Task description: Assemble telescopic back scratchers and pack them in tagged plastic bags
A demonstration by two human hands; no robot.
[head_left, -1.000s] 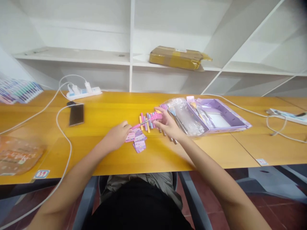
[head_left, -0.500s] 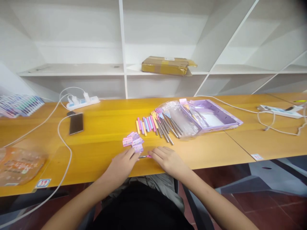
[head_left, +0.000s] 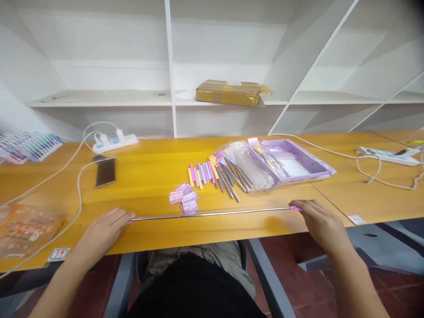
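A telescopic back scratcher [head_left: 215, 213], its metal rod pulled out long, stretches between my hands just above the table's front part. My left hand [head_left: 107, 227] is closed around one end, where a bit of pink shows. My right hand [head_left: 319, 218] grips the other end, a pink piece mostly covered by the fingers. Beyond the rod lies a small pile of pink and purple cards [head_left: 185, 197]. Behind them are several coloured handles [head_left: 202, 172] in a row, and several metal rods with claw-shaped heads [head_left: 230, 172].
A purple box [head_left: 311, 161] with a clear plastic bag [head_left: 247, 165] stands right of the rods. A phone [head_left: 106, 171], a power strip [head_left: 115, 141] and white cables lie left, near an orange package [head_left: 28, 229]. A taped carton [head_left: 232, 92] rests on the shelf.
My hands have moved far apart, left and right, and the back scratcher's rod has gone from short to long between them.
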